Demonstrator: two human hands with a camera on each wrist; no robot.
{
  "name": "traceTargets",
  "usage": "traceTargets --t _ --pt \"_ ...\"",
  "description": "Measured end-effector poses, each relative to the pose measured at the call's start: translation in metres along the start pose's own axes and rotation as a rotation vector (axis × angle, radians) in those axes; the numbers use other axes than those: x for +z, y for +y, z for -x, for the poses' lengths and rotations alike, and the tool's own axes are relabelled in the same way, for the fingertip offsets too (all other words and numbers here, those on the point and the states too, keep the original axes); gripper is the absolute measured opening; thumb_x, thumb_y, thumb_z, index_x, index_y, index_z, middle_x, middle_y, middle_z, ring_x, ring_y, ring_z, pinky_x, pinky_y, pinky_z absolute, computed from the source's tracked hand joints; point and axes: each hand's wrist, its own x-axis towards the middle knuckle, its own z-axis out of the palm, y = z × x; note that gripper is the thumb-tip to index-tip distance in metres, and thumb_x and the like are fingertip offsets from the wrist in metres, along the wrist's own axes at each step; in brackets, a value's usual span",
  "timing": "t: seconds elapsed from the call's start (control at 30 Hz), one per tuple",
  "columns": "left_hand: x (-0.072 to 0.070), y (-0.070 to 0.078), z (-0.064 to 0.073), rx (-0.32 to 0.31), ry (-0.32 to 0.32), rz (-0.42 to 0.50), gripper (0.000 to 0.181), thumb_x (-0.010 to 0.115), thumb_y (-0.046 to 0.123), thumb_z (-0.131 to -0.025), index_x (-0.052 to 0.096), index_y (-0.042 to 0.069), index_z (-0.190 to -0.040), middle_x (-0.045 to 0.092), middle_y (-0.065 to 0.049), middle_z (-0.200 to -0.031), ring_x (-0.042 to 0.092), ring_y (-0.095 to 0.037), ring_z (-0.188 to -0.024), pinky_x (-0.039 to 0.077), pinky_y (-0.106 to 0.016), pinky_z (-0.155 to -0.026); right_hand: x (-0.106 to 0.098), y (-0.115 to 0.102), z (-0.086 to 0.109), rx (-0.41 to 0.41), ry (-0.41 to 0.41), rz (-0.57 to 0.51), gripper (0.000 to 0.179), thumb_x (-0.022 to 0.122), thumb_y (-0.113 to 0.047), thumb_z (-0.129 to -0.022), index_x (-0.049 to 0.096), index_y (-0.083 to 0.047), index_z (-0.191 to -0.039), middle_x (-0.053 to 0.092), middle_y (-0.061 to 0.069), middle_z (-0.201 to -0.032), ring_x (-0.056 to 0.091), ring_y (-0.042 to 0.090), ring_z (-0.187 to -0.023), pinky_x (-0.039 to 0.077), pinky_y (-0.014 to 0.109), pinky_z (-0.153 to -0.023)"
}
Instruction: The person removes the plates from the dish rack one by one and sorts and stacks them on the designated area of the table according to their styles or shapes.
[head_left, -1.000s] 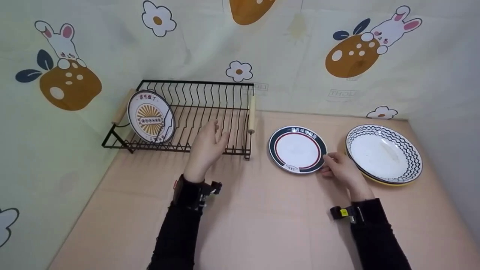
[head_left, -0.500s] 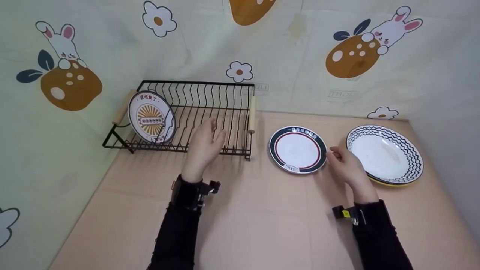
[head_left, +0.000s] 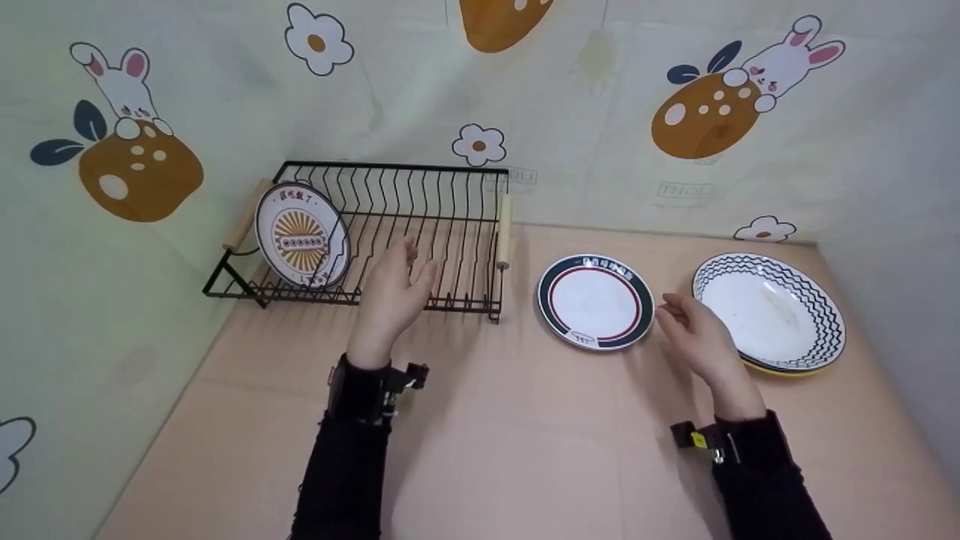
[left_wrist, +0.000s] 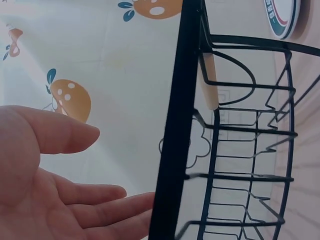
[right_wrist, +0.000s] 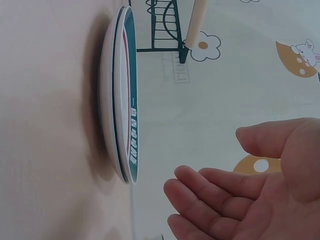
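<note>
My left hand [head_left: 391,294] hovers at the front of a black wire dish rack [head_left: 442,304], fingers relaxed and holding nothing. In the left wrist view its fingertips reach close to the rack's dark bar [left_wrist: 175,120]. A white plate with a yellow sunburst print [head_left: 300,236] leans upright in the rack's left end. My right hand [head_left: 697,334] is just right of a white plate with a dark green rim and red ring [head_left: 596,300], which lies on the table. The right wrist view shows that hand's fingers [right_wrist: 215,200] loosely bent, apart from the plate's edge [right_wrist: 117,100].
A deep white dish with a wavy black rim [head_left: 772,311] sits at the far right, stacked on something yellow-edged. The rack has wooden handles [head_left: 505,229] at both ends. Behind the table [head_left: 525,450] hangs a cloth [head_left: 585,112] printed with rabbits and flowers.
My right hand has let go of the green-rimmed plate's edge and drawn slightly back to the right. My left hand has shifted a little left along the rack.
</note>
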Motion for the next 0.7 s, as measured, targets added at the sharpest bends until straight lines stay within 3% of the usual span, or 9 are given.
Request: traceTargets --t 0.4,0.7 --pt "-0.017 -0.024 -0.003 -0.045 0.076 -0.104 0.057 0.059 0.022 -0.098 0.042 -0.012 -0.14 0.054 -0.031 -0.132 0.053 -0.044 -0.12 0.044 -0.052 -0.103 -0.006 0.005 0.008 -0.116 0.035 0.111 0.048 0.053 -0.02 -0.102 0.047 0.014 -0.135 0.051 0.034 -0.134 0.043 0.049 -0.129 0.031 0.059 -0.109" --pt "-0.031 -0.046 -0.004 -0.031 0.189 -0.14 0.049 0.059 0.014 -0.095 0.048 -0.014 -0.133 0.057 -0.031 -0.124 0.055 -0.044 -0.114 0.044 -0.053 -0.1 -0.01 0.011 0.014 -0.123 0.058 0.131 0.048 0.053 -0.017 -0.102 0.046 0.014 -0.137 0.049 0.034 -0.136 0.041 0.048 -0.13 0.031 0.059 -0.109"
